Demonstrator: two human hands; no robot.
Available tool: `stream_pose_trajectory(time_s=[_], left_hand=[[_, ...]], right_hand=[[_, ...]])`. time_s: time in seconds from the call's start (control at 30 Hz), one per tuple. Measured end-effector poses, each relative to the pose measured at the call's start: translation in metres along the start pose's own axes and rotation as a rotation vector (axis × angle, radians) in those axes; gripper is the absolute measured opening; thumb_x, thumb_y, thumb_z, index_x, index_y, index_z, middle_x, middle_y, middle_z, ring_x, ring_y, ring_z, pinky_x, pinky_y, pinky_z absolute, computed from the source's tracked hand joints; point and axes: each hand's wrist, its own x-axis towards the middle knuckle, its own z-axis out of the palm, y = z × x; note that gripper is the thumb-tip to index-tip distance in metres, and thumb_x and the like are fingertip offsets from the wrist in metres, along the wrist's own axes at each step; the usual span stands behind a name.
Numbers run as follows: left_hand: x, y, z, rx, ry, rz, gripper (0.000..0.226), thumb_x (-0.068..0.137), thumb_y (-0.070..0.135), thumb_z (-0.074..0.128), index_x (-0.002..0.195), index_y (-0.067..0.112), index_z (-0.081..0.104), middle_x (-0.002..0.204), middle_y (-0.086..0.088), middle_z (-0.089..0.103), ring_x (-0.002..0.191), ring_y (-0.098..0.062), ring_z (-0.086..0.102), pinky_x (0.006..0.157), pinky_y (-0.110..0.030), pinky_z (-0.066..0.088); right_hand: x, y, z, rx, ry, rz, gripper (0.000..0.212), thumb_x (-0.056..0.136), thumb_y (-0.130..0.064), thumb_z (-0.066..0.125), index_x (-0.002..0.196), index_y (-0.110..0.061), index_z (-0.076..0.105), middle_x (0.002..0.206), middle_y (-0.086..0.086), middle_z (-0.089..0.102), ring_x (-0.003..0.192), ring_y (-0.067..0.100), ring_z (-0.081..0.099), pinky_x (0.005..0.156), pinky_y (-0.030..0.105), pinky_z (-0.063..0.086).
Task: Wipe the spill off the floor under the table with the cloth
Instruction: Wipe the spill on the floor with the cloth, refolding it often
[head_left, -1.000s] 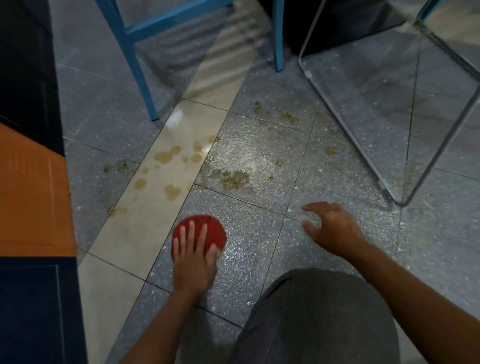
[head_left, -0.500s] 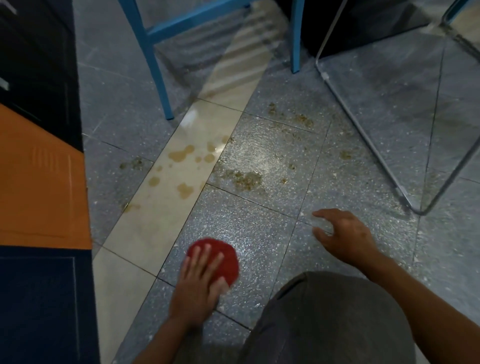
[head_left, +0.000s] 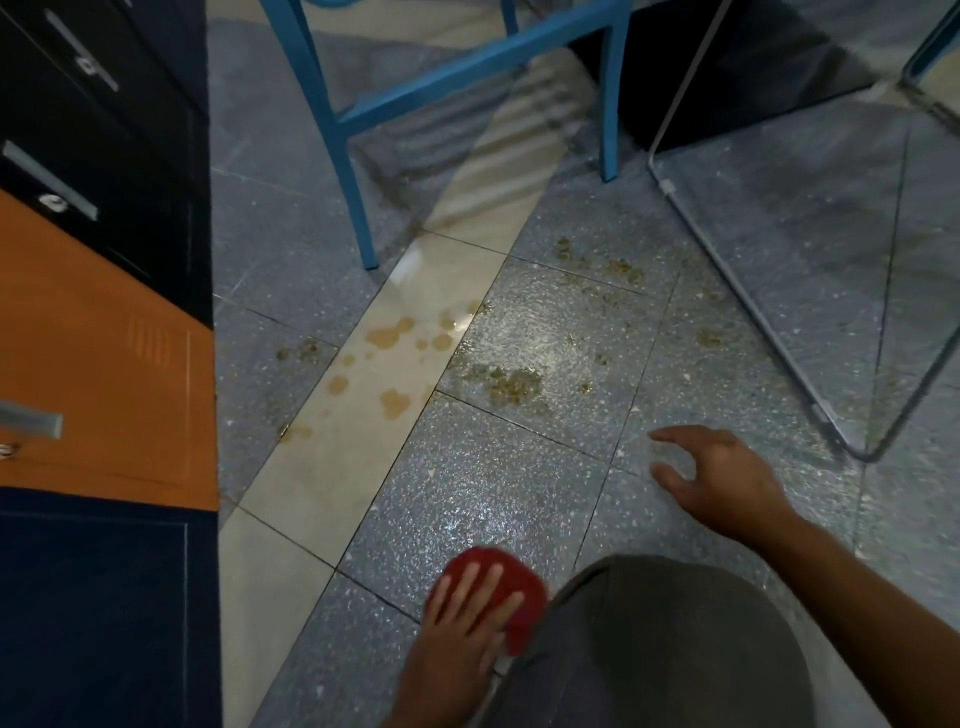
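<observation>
The left hand (head_left: 462, 618), fingers spread, presses the round red cloth (head_left: 525, 576) onto grey speckled floor tile (head_left: 493, 493), well short of the tan, crumbly spill (head_left: 506, 382); a hasty sweep could smear it across the cream tile strip (head_left: 311, 478). The right hand (head_left: 722, 478), fingers loosely spread, seems braced on glossy tile and might slip. A grey-trousered knee (head_left: 649, 649) hides the cloth's right edge.

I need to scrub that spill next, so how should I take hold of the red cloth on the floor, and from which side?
Probably its top, from above on the near side: the cloth lies as a low round pad flat on the floor, no edge standing up to pinch. The left hand presses it with straight fingers.
</observation>
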Motion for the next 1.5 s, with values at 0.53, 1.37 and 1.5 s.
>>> stream_pose_trajectory(time_s=[0.53,1.37,1.5], left_hand=[[0.092,0.049,-0.341,-1.929,0.111,-1.140,0.050,0.112,0.042,0.039,0.133,0.009,0.071,0.133,-0.017,0.072,0.125,-0.035,0.068,0.107,-0.054,0.052],[0.009,0.122,-0.682,-1.462,-0.532,-0.863,0.036,0.103,0.042,0.064,0.136,0.029,0.068,0.126,-0.001,0.077,0.120,-0.020,0.072,0.116,-0.042,0.048],[0.013,0.094,-0.667,-1.378,-0.526,-0.893,0.037,0.100,0.046,0.067,0.135,0.033,0.066,0.121,0.001,0.079,0.115,-0.017,0.074,0.112,-0.041,0.052]], right_hand=[[-0.047,-0.129,-0.156,0.081,-0.192,-0.133,0.044,0.090,-0.049,0.067,0.131,-0.034,0.063,0.135,-0.007,0.064,0.124,0.018,0.058,0.102,0.033,0.045],[-0.092,-0.409,-0.409,0.045,-0.590,-0.321,0.021,0.076,-0.045,0.080,0.078,-0.030,0.067,0.073,-0.013,0.065,0.069,0.007,0.061,0.060,0.020,0.038],[-0.077,-0.407,-0.393,0.103,-0.627,-0.303,0.018,0.078,-0.044,0.080,0.090,-0.032,0.073,0.086,-0.018,0.071,0.077,0.000,0.063,0.067,0.022,0.047]])
